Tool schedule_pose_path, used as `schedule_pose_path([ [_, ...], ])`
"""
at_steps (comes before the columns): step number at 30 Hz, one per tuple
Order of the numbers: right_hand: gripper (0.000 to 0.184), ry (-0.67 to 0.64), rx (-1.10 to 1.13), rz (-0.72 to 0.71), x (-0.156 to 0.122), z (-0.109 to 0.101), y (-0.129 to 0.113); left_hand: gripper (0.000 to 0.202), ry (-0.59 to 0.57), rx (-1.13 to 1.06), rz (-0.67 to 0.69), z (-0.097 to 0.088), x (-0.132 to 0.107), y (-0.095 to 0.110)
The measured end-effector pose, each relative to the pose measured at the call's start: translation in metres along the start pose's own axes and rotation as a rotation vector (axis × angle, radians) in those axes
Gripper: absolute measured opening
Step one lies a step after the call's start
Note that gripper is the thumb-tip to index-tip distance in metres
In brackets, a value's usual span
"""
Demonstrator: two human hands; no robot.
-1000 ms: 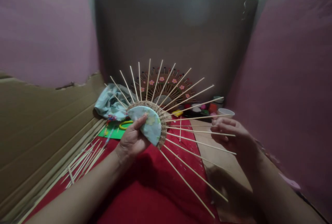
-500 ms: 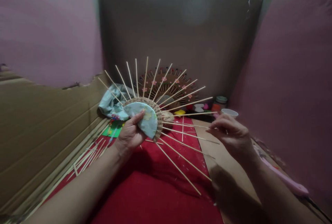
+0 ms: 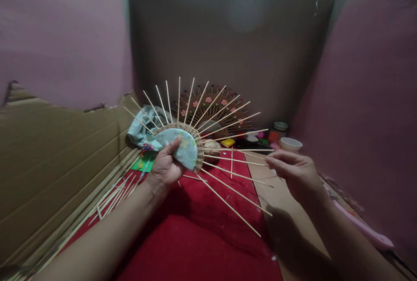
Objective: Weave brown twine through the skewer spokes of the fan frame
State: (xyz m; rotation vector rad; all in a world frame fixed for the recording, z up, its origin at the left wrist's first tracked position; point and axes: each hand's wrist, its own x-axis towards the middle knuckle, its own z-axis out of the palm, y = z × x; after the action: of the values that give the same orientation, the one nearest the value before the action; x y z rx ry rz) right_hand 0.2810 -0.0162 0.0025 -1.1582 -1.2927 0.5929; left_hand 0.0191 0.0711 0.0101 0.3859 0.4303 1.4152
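Both forearms come in from the bottom edge, where they are cut off. The left hand (image 3: 164, 168) is angled up and inward, grasping a half-round fan piece (image 3: 187, 153) at its straight side, thumb flat on the pale blue fabric face and the other fingers hidden behind it. The right hand (image 3: 295, 170) is raised at the outer ends of the fan's thin sticks (image 3: 179, 98), palm turned down, thumb and forefinger drawn together; it is hard to tell whether they pinch a stick, a fine strand beside it or nothing. The piece hangs tilted over the red cloth (image 3: 195, 246), nearer its far edge than its near one, the sticks spreading from a braided rim (image 3: 200, 150) up, across and down to the right.

Along the left edge of the cloth lie loose sticks (image 3: 112, 196), partly covered by the left forearm. Beyond the right edge runs a tan board (image 3: 278, 194), and past the right arm lies a pink tool (image 3: 365, 226) (its far end too dim to read).

At the far left corner is a green sheet (image 3: 141, 164). Behind the rim sits a ball of twine (image 3: 212, 147), half concealed. Farther back, a white bowl (image 3: 291, 144) shows just above the right hand, and a blue bundle (image 3: 141, 129) and a brown flowered fan (image 3: 208, 100) appear behind the sticks.
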Motion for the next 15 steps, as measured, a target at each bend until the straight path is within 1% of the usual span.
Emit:
schedule_pose_path([
  [2, 0.019, -0.109, 0.201, 0.236, 0.005, -0.002, 0.004, 0.014, 0.008, -0.001, -0.004, 0.001, 0.0, 0.0],
  [4, 0.022, -0.209, 0.311, 0.367, 0.007, -0.001, 0.005, 0.014, 0.018, -0.01, -0.016, 0.003, -0.002, -0.001],
  [5, 0.023, -0.24, 0.308, 0.397, 0.007, 0.001, 0.005, 0.015, 0.024, -0.017, -0.023, 0.003, -0.003, 0.0],
  [7, 0.022, -0.274, 0.188, 0.395, 0.003, 0.008, 0.003, 0.016, 0.027, -0.03, -0.039, 0.005, -0.005, 0.0],
  [10, 0.019, -0.377, -0.152, 0.315, -0.009, 0.024, 0.001, 0.017, -0.01, -0.041, -0.081, 0.006, -0.009, 0.0],
  [11, 0.018, -0.446, -0.26, 0.294, -0.013, 0.03, 0.003, 0.018, -0.021, -0.042, -0.1, 0.006, -0.011, 0.0],
  [12, 0.016, -0.452, -0.327, 0.289, -0.017, 0.036, 0.005, 0.019, -0.026, -0.043, -0.117, 0.007, -0.013, -0.001],
  [13, 0.012, -0.479, -0.358, 0.25, -0.021, 0.041, 0.009, 0.02, -0.026, -0.042, -0.134, 0.008, -0.015, -0.002],
  [14, 0.01, -0.569, -0.41, 0.212, -0.023, 0.045, 0.014, 0.02, -0.024, -0.041, -0.152, 0.008, -0.017, -0.004],
  [15, 0.012, -0.569, -0.468, 0.154, -0.025, 0.049, 0.019, 0.02, -0.026, -0.041, -0.17, 0.009, -0.018, -0.005],
])
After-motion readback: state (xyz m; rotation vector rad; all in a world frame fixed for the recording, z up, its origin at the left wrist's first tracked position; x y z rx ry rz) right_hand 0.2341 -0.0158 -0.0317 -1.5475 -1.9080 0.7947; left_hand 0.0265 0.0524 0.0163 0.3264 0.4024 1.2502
